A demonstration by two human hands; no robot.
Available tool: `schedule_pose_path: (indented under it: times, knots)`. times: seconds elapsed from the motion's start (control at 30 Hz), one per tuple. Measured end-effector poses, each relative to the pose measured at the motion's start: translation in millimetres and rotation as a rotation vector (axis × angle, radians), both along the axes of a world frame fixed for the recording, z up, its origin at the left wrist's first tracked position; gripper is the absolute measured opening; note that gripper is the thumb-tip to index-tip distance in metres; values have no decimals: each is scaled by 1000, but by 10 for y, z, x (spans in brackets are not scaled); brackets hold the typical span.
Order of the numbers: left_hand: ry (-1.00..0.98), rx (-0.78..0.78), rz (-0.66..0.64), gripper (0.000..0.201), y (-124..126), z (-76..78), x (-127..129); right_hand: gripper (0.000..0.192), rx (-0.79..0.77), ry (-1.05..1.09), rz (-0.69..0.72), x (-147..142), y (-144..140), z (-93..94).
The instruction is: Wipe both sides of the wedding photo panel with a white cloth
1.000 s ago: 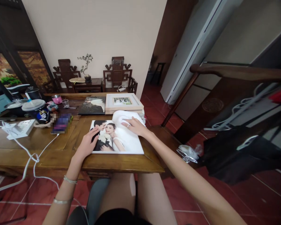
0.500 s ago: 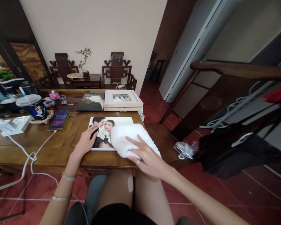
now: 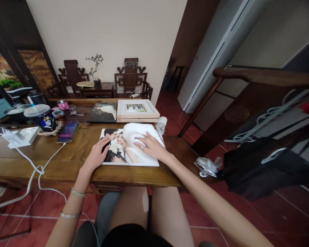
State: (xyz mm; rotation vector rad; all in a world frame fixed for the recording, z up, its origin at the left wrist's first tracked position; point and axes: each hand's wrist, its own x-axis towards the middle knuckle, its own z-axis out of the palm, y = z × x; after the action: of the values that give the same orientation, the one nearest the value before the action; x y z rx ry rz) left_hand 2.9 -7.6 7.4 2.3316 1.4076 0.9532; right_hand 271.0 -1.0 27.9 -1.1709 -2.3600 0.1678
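Observation:
A photo panel [image 3: 130,155] with a couple's portrait lies flat near the front edge of the wooden table [image 3: 134,176]. My left hand [image 3: 96,153] rests on the panel's left side, fingers stretched out and flat. My right hand [image 3: 153,148] holds a fluffy white cloth [image 3: 132,130] against the panel's upper right. The thumb and fingers press into the cloth, and its folds hide part of the portrait. The lower right part of the panel shows below my wrist.
Behind the panel lie a dark photo panel [image 3: 101,115] and a pale boxed frame [image 3: 151,111]. To the left are a phone [image 3: 67,131] on a cable, a lidded cup [image 3: 38,111] and a power strip [image 3: 28,135]. A wooden chair [image 3: 237,113] stands right.
My right hand has slid the white cloth away from me, from the panel's lower right to its upper right. My left hand stays on the left side. The view has shifted slightly.

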Motion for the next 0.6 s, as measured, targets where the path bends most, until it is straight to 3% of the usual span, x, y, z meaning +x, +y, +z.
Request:
schedule_pose_path:
  times: [0.13,0.27,0.43,0.6]
  knots:
    - [6,10,4,41,5,-14,-13,32,-15,12,-73,-70,326,39]
    - [8,16,10,41,20,-35,-34,31,3,0,-129,-129,291,16]
    - [13,8,8,41,23,-32,-27,29,17,-40,-100,-138,-260,-35]
    - [10,16,0,41,20,-31,-11,24,-55,-28,12,-100,-937,45]
